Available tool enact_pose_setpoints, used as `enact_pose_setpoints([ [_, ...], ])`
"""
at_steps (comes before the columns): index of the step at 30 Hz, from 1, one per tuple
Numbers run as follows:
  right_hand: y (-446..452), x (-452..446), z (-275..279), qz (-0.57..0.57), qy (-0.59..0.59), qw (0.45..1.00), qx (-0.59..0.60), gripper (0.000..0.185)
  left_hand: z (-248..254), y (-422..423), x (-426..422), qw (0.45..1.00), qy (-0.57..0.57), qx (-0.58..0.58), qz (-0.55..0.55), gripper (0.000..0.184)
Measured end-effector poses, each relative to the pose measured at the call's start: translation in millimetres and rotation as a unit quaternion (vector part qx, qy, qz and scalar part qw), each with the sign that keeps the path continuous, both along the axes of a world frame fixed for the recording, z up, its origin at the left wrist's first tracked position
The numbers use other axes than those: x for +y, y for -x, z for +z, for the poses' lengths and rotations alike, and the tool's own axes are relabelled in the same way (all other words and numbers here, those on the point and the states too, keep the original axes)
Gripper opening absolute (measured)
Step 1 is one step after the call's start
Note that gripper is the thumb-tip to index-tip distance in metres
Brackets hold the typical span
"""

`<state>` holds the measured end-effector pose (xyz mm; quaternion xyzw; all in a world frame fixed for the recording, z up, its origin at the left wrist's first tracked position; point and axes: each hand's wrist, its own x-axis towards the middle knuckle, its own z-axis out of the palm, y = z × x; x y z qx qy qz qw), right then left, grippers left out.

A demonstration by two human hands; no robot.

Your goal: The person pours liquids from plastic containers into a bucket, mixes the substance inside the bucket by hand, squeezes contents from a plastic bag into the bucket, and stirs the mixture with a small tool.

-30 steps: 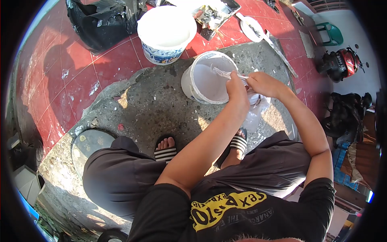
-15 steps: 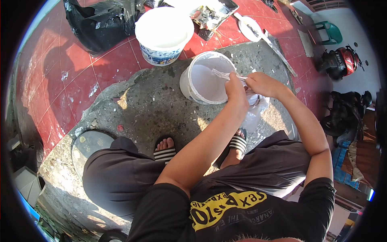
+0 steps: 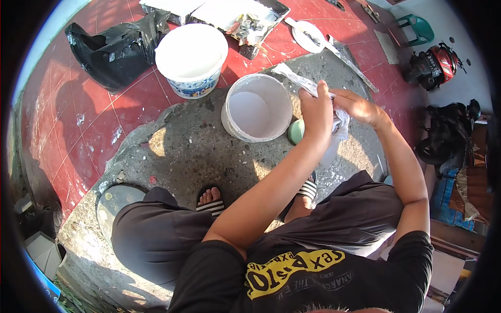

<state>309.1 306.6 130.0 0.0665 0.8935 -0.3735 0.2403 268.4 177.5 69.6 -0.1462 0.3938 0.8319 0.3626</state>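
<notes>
My left hand (image 3: 317,110) is closed around a twisted white plastic bag (image 3: 293,77), whose thin end sticks out toward the upper left. Close beside it, my right hand (image 3: 359,107) also grips the bag, and the looser part hangs below between my forearms. Just left of my hands, a white bucket (image 3: 276,112) stands upright on the concrete, with white liquid in the bottom. A green round item (image 3: 296,132), partly hidden by my left wrist, sits against the bucket's right side.
Behind stands a larger white pail (image 3: 194,87) with a blue pattern. Left of it lies a black plastic bag (image 3: 122,57). A white lid (image 3: 308,36), a long strip (image 3: 355,65) and a tray with crumpled wrappers (image 3: 269,23) lie on the red tiles. A motorcycle (image 3: 436,68) is parked at right.
Both hands have moved the bag right, away from over the bucket. Its twisted end now points past the bucket's rim, and the green item has come into view. The camera view has shifted slightly.
</notes>
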Motion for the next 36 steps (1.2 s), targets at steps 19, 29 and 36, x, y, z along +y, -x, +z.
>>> enact_pose_setpoints([
  [19,69,184,-93,-0.232,0.06,0.967,0.089,0.027,87,135,-22,0.953,-0.011,0.281,0.111,0.033],
  [29,81,200,-230,-0.124,-0.239,0.953,0.141,0.044,81,134,-66,0.908,0.177,0.377,-0.033,0.027],
  [36,84,179,-256,-0.224,-0.162,0.955,0.107,0.038,26,174,-69,0.893,0.215,0.384,-0.094,0.023],
])
